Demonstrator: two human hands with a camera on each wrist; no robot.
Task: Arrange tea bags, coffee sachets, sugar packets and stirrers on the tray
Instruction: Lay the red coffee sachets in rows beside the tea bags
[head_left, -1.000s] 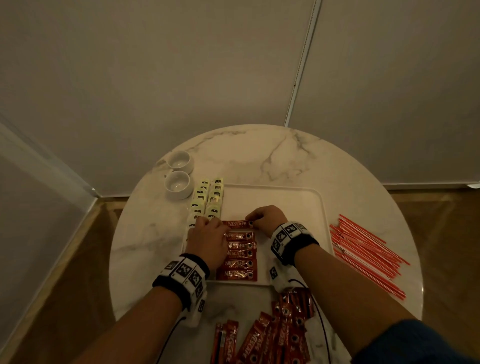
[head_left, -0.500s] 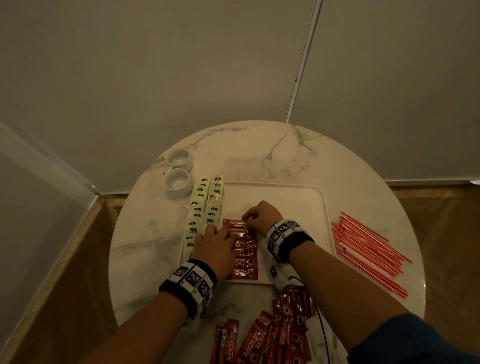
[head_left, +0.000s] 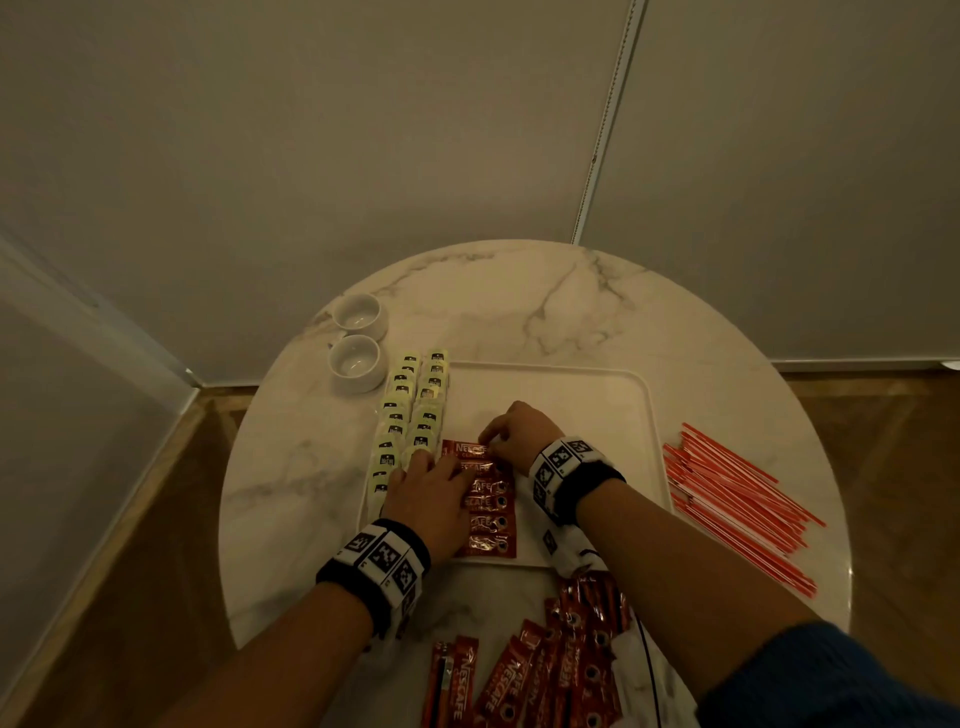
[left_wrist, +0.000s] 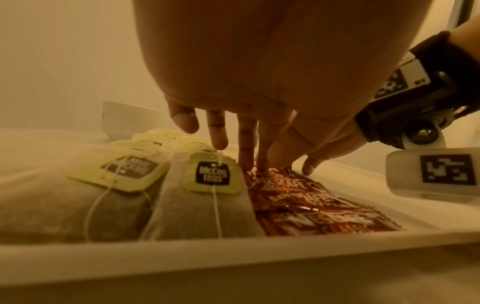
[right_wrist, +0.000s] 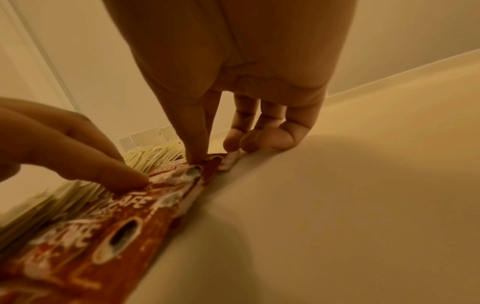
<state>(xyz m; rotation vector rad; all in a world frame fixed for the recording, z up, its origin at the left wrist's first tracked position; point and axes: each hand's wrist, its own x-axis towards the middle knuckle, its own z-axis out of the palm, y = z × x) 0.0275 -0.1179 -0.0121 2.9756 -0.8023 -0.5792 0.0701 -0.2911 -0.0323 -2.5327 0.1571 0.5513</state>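
Observation:
A white tray (head_left: 597, 395) lies mid-table. Two columns of tea bags (head_left: 415, 415) with yellow-green tags (left_wrist: 205, 176) fill its left side. Beside them runs a column of overlapping red coffee sachets (head_left: 491, 519). My left hand (head_left: 431, 483) lies over the column's left side, and its straight fingertips (left_wrist: 249, 162) press the upper sachets (left_wrist: 298, 197) down. My right hand (head_left: 511, 431) is at the right end of the top sachet (head_left: 465, 448). There its thumb (right_wrist: 193, 156) presses on the sachet (right_wrist: 166, 197) and its curled fingers sit against the end.
Loose red sachets (head_left: 545, 670) lie scattered at the round marble table's (head_left: 519, 301) near edge. Red stirrers (head_left: 737, 499) lie in a heap right of the tray. Two small white cups (head_left: 356, 361) stand at the back left. The tray's right half (right_wrist: 337, 185) is bare.
My left hand has shifted slightly right, from the tea bags' edge onto the sachet column. My right hand has stayed at the top sachet's right end.

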